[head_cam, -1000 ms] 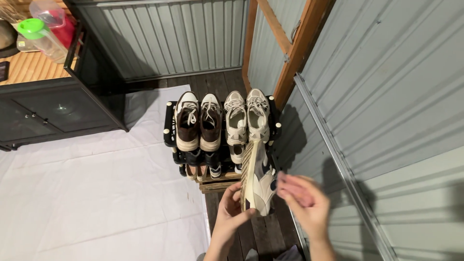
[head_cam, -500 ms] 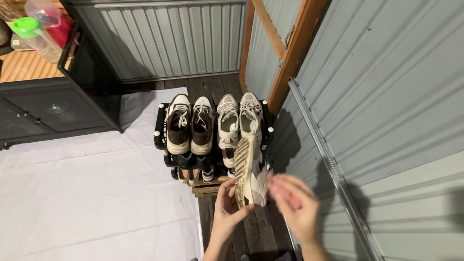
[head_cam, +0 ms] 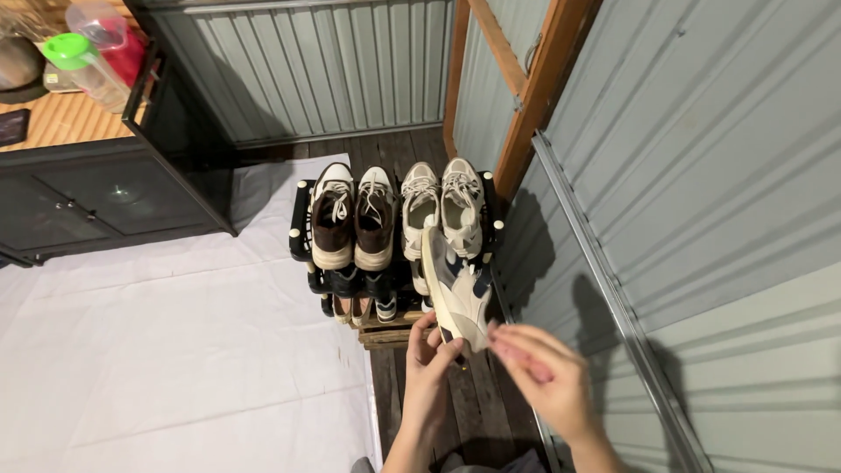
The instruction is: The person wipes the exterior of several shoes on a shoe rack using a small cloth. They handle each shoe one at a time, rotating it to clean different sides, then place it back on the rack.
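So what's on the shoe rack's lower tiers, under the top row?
Below the shoe rack's top pairs, only dark shoes' toes and striped ones show; the rest is covered.

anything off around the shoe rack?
Only the sneaker in the left hand: it is off the rack, tilted on its side. The right hand is beside its heel. The two pairs on the top tier sit straight. Nothing spilled or damaged.

Grey corrugated walls [head_cam: 701,175] flank a wooden post [head_cam: 534,105]. Left of the post lies dark plank floor [head_cam: 377,149], white sheeting [head_cam: 175,333], and a black cabinet [head_cam: 96,197].
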